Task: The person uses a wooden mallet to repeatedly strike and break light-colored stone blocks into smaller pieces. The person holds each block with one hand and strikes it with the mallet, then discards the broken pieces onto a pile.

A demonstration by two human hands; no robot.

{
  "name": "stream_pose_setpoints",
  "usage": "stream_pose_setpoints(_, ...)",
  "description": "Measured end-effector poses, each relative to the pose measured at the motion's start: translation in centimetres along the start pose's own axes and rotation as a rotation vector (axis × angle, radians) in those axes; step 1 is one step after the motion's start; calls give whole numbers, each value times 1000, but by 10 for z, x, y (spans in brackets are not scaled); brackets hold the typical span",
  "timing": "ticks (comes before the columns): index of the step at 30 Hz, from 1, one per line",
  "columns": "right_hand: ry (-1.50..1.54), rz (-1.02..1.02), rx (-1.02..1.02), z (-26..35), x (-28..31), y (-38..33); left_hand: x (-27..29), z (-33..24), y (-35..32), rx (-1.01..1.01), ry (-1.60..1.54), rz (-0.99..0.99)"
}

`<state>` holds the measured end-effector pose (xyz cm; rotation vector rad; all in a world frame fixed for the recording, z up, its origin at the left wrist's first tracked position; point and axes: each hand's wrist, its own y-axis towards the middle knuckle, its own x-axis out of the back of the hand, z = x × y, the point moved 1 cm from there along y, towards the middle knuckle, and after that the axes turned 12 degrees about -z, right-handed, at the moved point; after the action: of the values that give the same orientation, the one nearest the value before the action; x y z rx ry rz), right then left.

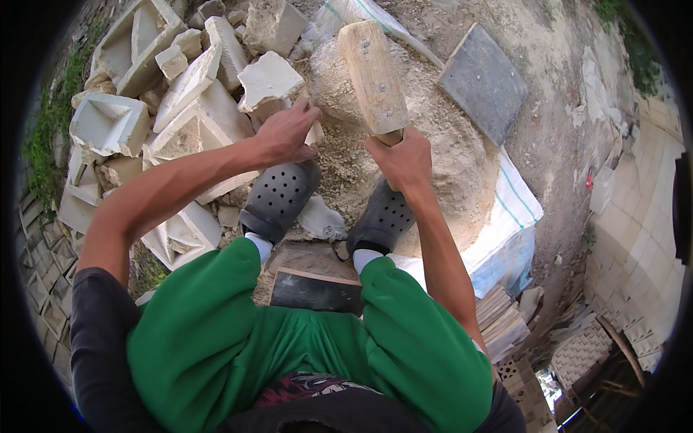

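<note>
In my right hand (403, 160) is the short handle of a wooden mallet (372, 76); its thick, worn head points away from me over the heap of crushed pale rubble (447, 162). My left hand (289, 135) is bent, with finger and thumb around a small pale chunk (315, 133), mostly covered by the hand. Just beyond it lies a broken white block (268, 81). The heap rests on a white woven sheet (509, 216) with green stripes.
Broken, hollowed white blocks (110, 124) pile up on the left. A grey square slab (484, 83) lies at the heap's far right. My grey clogs (281, 200) flank a crumpled pale cloth-like piece (322, 219). Stacked pale tiles (500, 317) stand at the lower right.
</note>
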<state>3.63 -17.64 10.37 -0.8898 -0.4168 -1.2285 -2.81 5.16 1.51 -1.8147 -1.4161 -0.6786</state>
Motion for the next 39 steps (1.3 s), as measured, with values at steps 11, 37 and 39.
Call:
stream_pose_setpoints(11,-49,74,-47,-31,-31,8,8,-9,2,28,31,56)
stream_pose_setpoints(37,29,91,-101,-35,-27,26,1,2,6,2,-133,-48)
stream_pose_setpoints(39,-44,66,-92,-28,-16,26,1,1,6,-10,-140,-52)
